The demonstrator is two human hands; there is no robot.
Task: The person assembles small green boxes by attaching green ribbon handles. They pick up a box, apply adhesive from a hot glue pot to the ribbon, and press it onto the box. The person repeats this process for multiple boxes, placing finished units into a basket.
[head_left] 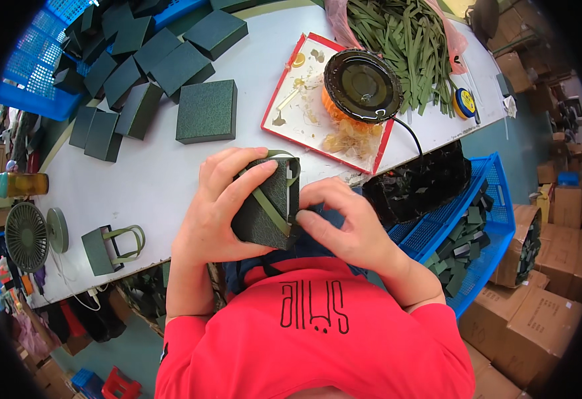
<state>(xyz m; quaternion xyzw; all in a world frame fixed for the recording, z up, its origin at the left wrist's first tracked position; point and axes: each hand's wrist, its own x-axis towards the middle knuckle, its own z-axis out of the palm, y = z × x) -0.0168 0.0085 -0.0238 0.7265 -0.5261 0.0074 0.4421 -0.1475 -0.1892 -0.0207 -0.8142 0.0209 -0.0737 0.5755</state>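
You hold a dark green box (251,225) in front of your chest, over the near edge of the table (151,193); clock directions here run from that box. Your left hand (214,209) wraps it from 9 o'clock, partly closed, fingers across the top and thumb along the underside. A green ribbon (272,211) crosses the box, looping at 12 o'clock under your fingertips. Your right hand (347,223) comes in at 3 o'clock, fingers bent, thumb and forefinger close together at the box's edge; you cannot tell from here whether they pinch anything.

At 11 o'clock lies a lone box (204,110), with a pile (174,66) of others beyond it. At 1 o'clock a pot (364,86) stands on a red-rimmed tray (283,83), with loose ribbons (404,50) behind. A round tin (465,103) sits at 2 o'clock. Between 8 and 9 o'clock is a small box (97,251) with a ribbon handle; the fan (26,237) stands at 9. At 3 o'clock are a black bag (417,189) and a blue basket (500,193) of green pieces (460,246).
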